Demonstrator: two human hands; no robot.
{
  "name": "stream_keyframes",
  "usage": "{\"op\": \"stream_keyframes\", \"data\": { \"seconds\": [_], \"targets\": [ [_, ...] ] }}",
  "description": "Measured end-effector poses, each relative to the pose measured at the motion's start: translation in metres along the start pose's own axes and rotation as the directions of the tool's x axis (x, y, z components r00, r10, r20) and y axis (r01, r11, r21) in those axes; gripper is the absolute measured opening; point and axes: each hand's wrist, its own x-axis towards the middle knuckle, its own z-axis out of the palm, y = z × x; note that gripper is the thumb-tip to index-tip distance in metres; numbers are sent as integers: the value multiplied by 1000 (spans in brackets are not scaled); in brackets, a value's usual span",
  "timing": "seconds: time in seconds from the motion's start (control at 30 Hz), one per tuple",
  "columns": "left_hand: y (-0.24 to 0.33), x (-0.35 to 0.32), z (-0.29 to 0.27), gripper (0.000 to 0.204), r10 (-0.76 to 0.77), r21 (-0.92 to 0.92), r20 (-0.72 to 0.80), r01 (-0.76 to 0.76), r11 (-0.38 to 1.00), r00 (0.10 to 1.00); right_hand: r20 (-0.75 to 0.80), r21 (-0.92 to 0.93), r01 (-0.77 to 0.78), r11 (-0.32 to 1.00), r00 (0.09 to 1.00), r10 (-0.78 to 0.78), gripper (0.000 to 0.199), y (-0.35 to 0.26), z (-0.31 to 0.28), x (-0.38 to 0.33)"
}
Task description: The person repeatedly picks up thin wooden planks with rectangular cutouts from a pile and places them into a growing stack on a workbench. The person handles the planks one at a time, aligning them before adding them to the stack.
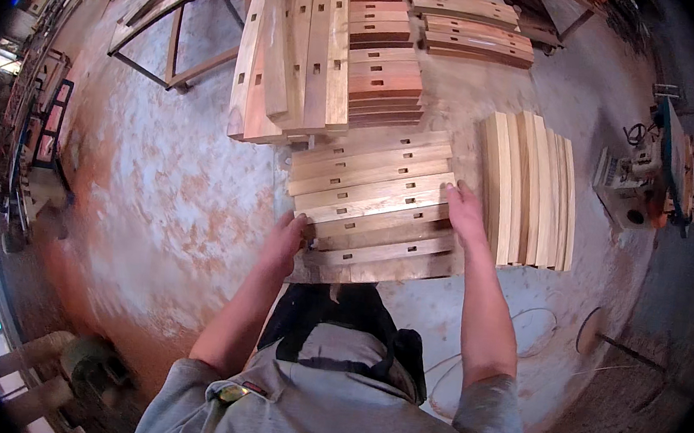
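In front of me lies a row of pale wooden slats (386, 248), side by side, with small rectangular slots cut into their faces. My left hand (283, 242) is at the left end of a light slat (372, 199) in the middle of the row, its fingers curled on the end. At the opposite end of that slat, my right hand (466, 210) grips with the thumb on top. The slat tilts slightly, its right end farther from me. Whether it is lifted off the slats around it cannot be seen.
Beyond the row stands a tall stack of slotted boards (318, 53), with reddish boards (383, 77) beside it. Pale plain strips (527, 189) lie to the right. A metal-framed table (175, 38) is at far left, a machine (639, 175) at far right. A cable (536, 311) lies on the floor.
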Motion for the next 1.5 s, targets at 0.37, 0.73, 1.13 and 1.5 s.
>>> {"op": "stream_keyframes", "data": {
  "seconds": [0.37, 0.73, 1.13, 1.5],
  "targets": [
    [-22, 20, 7, 28, 83, -11, -41, -84, 996, 996, 40, 280, -187, 942, 982, 183, 50, -39, 6, -18],
    [-19, 24, 5, 35, 22, -31, -15, -23, 999, 1000, -7, 320, -184, 930, 980, 197, 51, -3, 15, -1],
    [-1, 23, 3, 36, -5, -93, 41, 9, 996, 999, -2, 210, -111, 971, 993, 114, 45, -29, 16, -10],
    [-11, 30, 0, 34, 24, -111, 50, -18, 994, 998, 71, 293, -160, 943, 987, 146, 46, -3, 15, 4]
  ]
}}
